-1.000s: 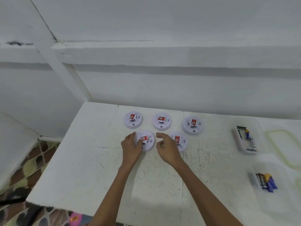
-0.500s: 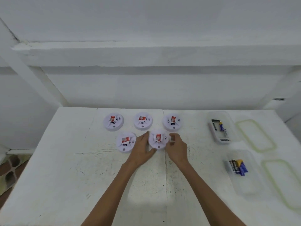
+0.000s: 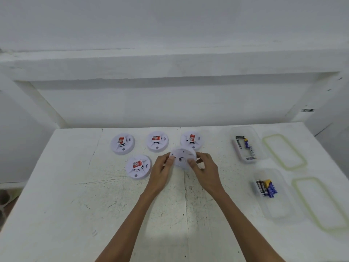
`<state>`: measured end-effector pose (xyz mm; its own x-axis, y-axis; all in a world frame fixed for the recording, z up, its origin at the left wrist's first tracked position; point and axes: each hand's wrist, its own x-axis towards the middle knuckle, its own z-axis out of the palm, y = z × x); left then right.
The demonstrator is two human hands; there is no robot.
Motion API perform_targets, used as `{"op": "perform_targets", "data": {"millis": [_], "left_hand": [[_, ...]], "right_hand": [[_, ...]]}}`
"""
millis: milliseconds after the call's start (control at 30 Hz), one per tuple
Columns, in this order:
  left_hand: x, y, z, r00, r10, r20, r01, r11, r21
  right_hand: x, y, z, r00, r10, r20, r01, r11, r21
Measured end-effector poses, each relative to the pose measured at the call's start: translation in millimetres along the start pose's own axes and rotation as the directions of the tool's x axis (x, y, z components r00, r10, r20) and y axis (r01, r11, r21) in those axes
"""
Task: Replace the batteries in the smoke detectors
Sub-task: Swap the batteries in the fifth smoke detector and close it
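Note:
Several round white smoke detectors with red stickers lie face up on the white table [image 3: 75, 205]: a far row of three [image 3: 122, 144] [image 3: 157, 141] [image 3: 192, 141] and one nearer [image 3: 138, 166]. Both hands hold a fifth detector [image 3: 182, 157] lifted and tipped, its plain back with a round hole towards me. My left hand [image 3: 162, 169] grips its left edge and my right hand [image 3: 204, 169] its right edge. A clear tub [image 3: 243, 159] at the far right holds a few batteries [image 3: 245, 145]. A nearer clear tub [image 3: 277, 208] holds black and blue batteries [image 3: 266, 187].
Two clear lids with green seals lie at the right, one far [image 3: 284, 151] and one near [image 3: 321, 203]. A white wall and ledge rise behind the table. The left table edge drops to a patterned floor [image 3: 5, 201].
My hands moved from the near-left detector to the near-right one, lifted it off the table and turned it back-side towards me. The view swung right.

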<state>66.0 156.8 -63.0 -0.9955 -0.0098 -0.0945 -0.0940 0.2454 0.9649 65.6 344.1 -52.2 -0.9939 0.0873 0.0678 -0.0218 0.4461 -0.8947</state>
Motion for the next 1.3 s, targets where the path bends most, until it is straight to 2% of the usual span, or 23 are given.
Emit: {"op": "perform_targets", "data": {"millis": [133, 233, 367, 533, 633, 800, 1000, 1200, 1300], "left_hand": [[0.1, 6.6, 18.0, 0.991, 0.046, 0.125, -0.047, 0.999, 0.000], [0.6, 15.2, 38.7, 0.973, 0.155, 0.173, -0.158, 0.987, 0.007], [2.6, 6.5, 61.2, 0.963, 0.226, 0.148, -0.233, 0.972, 0.032], [6.3, 1.5, 79.2, 0.953, 0.251, 0.169, -0.268, 0.960, 0.086], [13.4, -16.2, 93.7, 0.943, 0.276, 0.187, -0.313, 0.926, 0.210], [8.6, -28.0, 107.1, 0.923, 0.324, 0.209, -0.378, 0.868, 0.322], [5.0, -21.3, 107.0, 0.901, 0.387, 0.195, -0.432, 0.824, 0.367], [4.4, -21.0, 107.2, 0.903, 0.379, 0.203, -0.430, 0.795, 0.428], [3.1, -17.7, 105.8, 0.901, 0.385, 0.198, -0.433, 0.800, 0.415]], "right_hand": [[-4.1, 4.6, -11.8, 0.995, 0.096, -0.031, -0.091, 0.987, 0.133], [-8.5, 9.4, -21.2, 0.984, 0.165, -0.062, -0.152, 0.972, 0.177], [-15.2, 20.5, -34.5, 0.972, 0.207, -0.110, -0.190, 0.971, 0.143], [-24.0, 30.9, -50.7, 0.961, 0.234, -0.151, -0.219, 0.970, 0.109], [-31.0, 38.9, -60.2, 0.954, 0.242, -0.179, -0.233, 0.970, 0.070], [-44.8, 50.6, -66.7, 0.952, 0.202, -0.229, -0.223, 0.972, -0.068], [-41.7, 54.8, -68.1, 0.948, 0.159, -0.275, -0.202, 0.970, -0.133], [-38.5, 57.3, -65.8, 0.988, 0.008, -0.157, -0.040, 0.979, -0.199], [-35.3, 59.9, -65.4, 0.995, -0.009, -0.103, -0.013, 0.976, -0.217]]}}
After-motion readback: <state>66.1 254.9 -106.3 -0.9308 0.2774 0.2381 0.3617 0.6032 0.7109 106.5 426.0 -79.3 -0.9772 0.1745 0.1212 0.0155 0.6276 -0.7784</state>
